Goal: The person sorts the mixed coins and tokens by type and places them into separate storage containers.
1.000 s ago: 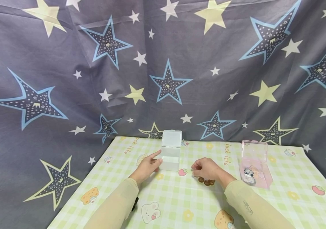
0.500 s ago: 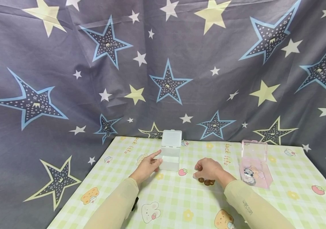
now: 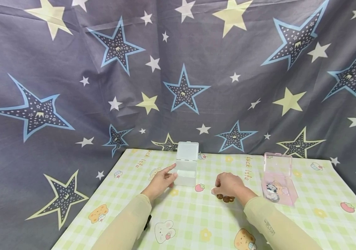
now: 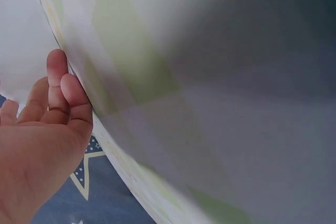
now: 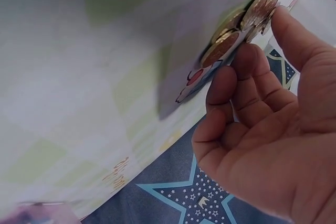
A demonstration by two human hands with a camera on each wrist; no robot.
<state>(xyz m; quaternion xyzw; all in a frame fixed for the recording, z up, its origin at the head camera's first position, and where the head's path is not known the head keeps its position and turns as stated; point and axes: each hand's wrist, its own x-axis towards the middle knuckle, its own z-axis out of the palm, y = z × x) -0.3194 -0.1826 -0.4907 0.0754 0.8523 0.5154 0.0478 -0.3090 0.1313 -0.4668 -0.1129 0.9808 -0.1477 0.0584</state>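
Note:
An open white plastic box [image 3: 185, 181], its lid raised at the back, stands near the table's far edge. My left hand [image 3: 160, 182] rests against its left wall, thumb and fingers spread along it; part of the box's side [image 4: 26, 45] shows in the left wrist view. Several bronze-coloured coins [image 3: 228, 199] lie on the tablecloth beneath my right hand [image 3: 229, 184]. In the right wrist view these coins [image 5: 220, 48] overlap in a row beside the bent fingers. At the thumb tip, my right hand pinches a coin, mostly hidden by the fingers.
A clear pink box [image 3: 293, 194] with its lid up stands to the right; black, white and pink shapes show in it. The table has a green checked cloth [image 3: 184, 211]. Behind it hangs a dark star-patterned curtain [image 3: 134, 86].
My right hand has drawn slightly to the right and its fingertips have closed in. A coin that showed at the thumb is less visible. My left hand and both boxes have not moved.

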